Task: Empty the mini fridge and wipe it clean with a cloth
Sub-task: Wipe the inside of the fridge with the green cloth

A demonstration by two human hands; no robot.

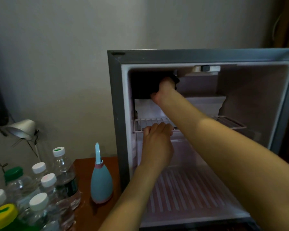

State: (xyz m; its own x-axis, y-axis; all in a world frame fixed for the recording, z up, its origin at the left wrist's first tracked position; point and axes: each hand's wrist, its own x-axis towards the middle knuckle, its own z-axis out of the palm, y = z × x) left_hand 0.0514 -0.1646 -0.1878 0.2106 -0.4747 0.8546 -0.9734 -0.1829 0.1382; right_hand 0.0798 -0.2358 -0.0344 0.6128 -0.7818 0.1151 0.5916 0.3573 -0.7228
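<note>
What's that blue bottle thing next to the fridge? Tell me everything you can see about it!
The blue bottle is shaped like a teardrop, pale blue and smooth like plastic, with pink bands at its neck and base and a tall, pointed light-blue tip. It stands upright on the reddish-brown table, just left of the fridge and right of the water bottles. Only the table touches it.

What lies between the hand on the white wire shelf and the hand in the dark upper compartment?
Head view: a white plastic tray lies there, below the right hand and above the white wire shelf the left hand grips.
</note>
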